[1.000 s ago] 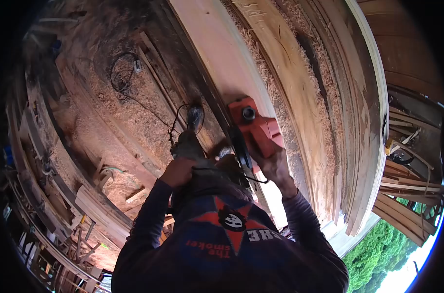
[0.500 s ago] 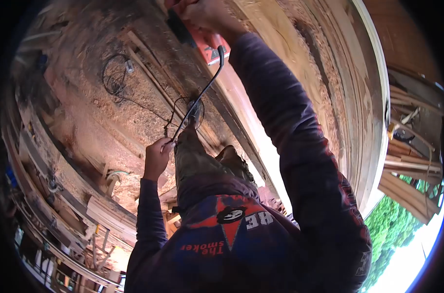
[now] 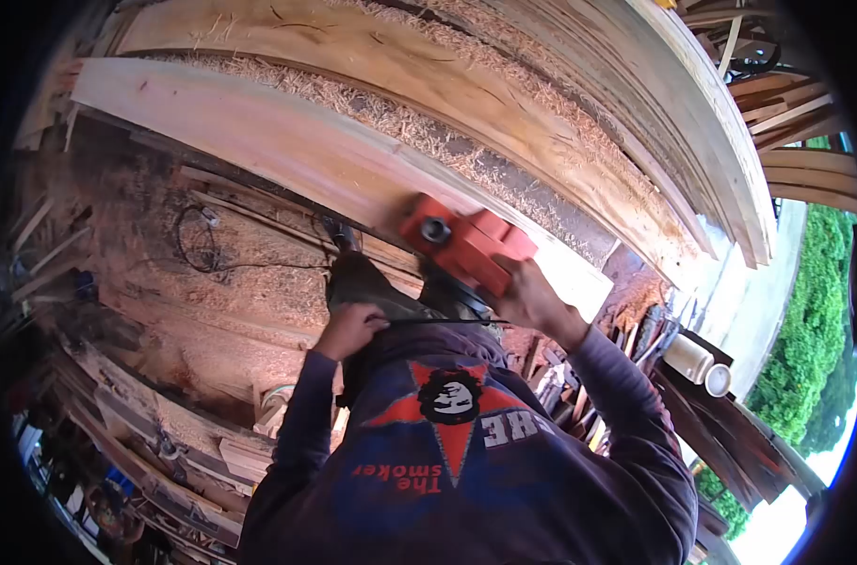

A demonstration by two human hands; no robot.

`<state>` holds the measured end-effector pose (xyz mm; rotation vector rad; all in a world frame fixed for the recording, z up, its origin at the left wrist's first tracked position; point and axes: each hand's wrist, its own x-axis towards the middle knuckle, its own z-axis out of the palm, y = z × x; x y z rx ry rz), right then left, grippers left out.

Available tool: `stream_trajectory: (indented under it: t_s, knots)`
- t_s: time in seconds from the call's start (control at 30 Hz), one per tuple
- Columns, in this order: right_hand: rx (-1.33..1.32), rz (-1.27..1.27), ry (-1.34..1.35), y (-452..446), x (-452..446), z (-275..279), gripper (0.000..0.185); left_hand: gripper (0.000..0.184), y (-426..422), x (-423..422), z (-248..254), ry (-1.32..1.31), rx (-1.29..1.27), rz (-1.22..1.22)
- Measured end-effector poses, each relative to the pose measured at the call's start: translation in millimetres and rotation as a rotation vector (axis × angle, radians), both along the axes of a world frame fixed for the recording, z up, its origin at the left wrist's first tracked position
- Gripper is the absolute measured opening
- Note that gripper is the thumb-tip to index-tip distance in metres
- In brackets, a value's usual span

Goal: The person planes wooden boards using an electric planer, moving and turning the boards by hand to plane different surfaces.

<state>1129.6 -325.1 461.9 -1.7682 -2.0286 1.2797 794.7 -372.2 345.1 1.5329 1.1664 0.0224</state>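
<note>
My right hand (image 3: 534, 303) is wrapped round the rear of a red electric hand planer (image 3: 480, 247). The planer sits over the near edge of a long pale board (image 3: 259, 151), close to the board's right end; the contact under its base is hidden. My left hand (image 3: 351, 328), held low in front of my waist, pinches the planer's black power cord (image 3: 438, 322). The cord runs across my body, stretched between my two hands.
Behind the board lie more long planks (image 3: 381, 52), with wood shavings (image 3: 438, 122) between them. An extension cord (image 3: 198, 240) lies coiled on the sawdust-covered floor. Scrap wood (image 3: 137, 452) is piled at the left; a white cylindrical container (image 3: 687, 358) lies at the right.
My right hand has brought the planer from far ahead back towards my body, to the right end of the board. My left hand still grips the cord. The view has swung round.
</note>
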Motion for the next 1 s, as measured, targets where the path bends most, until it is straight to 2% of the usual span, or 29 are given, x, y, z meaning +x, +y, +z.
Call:
stream_trajectory:
  t_s: [0.03, 0.1, 0.23, 0.3, 0.33, 0.37, 0.4, 0.43, 0.5, 0.53, 0.57, 0.63, 0.67, 0.73, 0.77, 0.83, 0.9, 0.93, 1.0]
  knots:
    - [-0.040, -0.019, -0.034, -25, 28, 2, 0.031, 0.020, -9, 28, -3, -0.009, 0.115, -0.061]
    - [-0.038, -0.089, -0.015, -75, 80, 5, 0.031, 0.019, -24, 79, -1, -0.076, 0.081, -0.112]
    - [-0.263, -0.286, -0.091, -165, 165, 34, 0.030, 0.022, -50, 147, 11, -0.162, -0.039, -0.078]
    - [-0.080, -0.205, -0.099, -210, 207, 46, 0.034, 0.031, -55, 164, 15, -0.175, -0.057, 0.081]
    - [-0.122, -0.245, -0.128, -229, 227, 56, 0.035, 0.045, -62, 171, -2, -0.224, -0.198, 0.278]
    - [-0.166, -0.286, -0.157, -246, 243, 64, 0.036, 0.054, -67, 178, -21, -0.402, -0.352, 0.573]
    - [-0.275, -0.385, -0.177, -248, 250, 84, 0.031, 0.059, -56, 184, -19, -0.408, -0.460, 0.698]
    - [-0.210, -0.383, -0.212, -251, 261, 96, 0.036, 0.064, -41, 187, -17, -0.412, -0.563, 0.826]
    - [-0.087, -0.379, -0.233, -252, 281, 106, 0.039, 0.072, -14, 194, -27, -0.543, -0.706, 0.975]
    - [-0.154, -0.441, -0.263, -253, 289, 110, 0.041, 0.073, 0, 199, -36, -0.425, -0.728, 1.043]
    - [-0.254, -0.468, -0.346, -251, 301, 114, 0.043, 0.073, 2, 202, -41, -0.435, -0.722, 1.038]
    - [0.078, -0.427, -0.239, -237, 313, 108, 0.042, 0.072, 8, 210, -28, -0.298, -0.713, 1.053]
    - [0.089, -0.422, -0.242, -226, 320, 109, 0.042, 0.070, 6, 210, -29, -0.289, -0.694, 1.046]
    - [-0.169, -0.676, -0.122, -198, 328, 109, 0.041, 0.070, 4, 212, -28, -0.273, -0.673, 1.047]
    - [-0.181, -0.699, -0.107, -181, 329, 106, 0.039, 0.070, 4, 212, -27, -0.249, -0.654, 1.048]
    - [-0.043, -0.491, -0.112, -126, 321, 109, 0.038, 0.066, 2, 214, -26, -0.245, -0.610, 1.103]
    - [0.197, -0.180, -0.197, -77, 331, 79, 0.039, 0.060, -1, 215, -22, -0.197, -0.536, 1.065]
    - [0.257, -0.116, -0.137, -48, 333, 64, 0.038, 0.054, -4, 217, -19, -0.220, -0.455, 1.082]
    - [0.166, -0.204, -0.040, 1, 315, 59, 0.034, 0.055, -8, 218, -27, -0.191, -0.410, 1.110]
